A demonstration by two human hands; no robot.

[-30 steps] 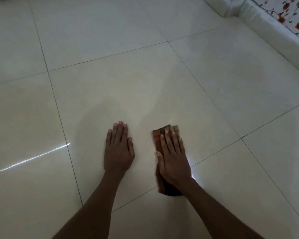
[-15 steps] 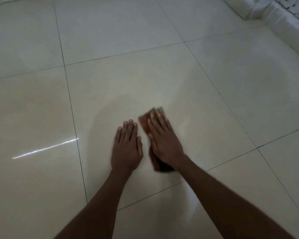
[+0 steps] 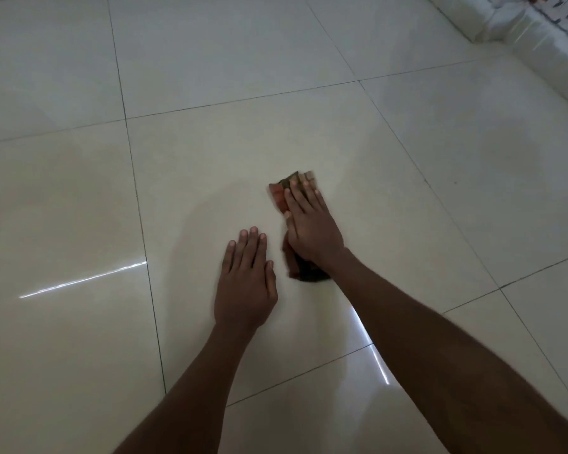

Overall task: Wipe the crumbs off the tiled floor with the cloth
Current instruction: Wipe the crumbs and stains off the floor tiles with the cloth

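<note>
Right hand (image 3: pixel 310 229) presses flat on the cloth (image 3: pixel 277 194); left hand (image 3: pixel 246 283) lies flat and empty beside it. The cloth could bunch underneath and skip crumbs.

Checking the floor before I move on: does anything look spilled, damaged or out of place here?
Nothing stands out. The right hand presses the folded cloth flat on the floor; the left hand rests beside it. Tiles look intact; no crumbs are discernible.
</note>
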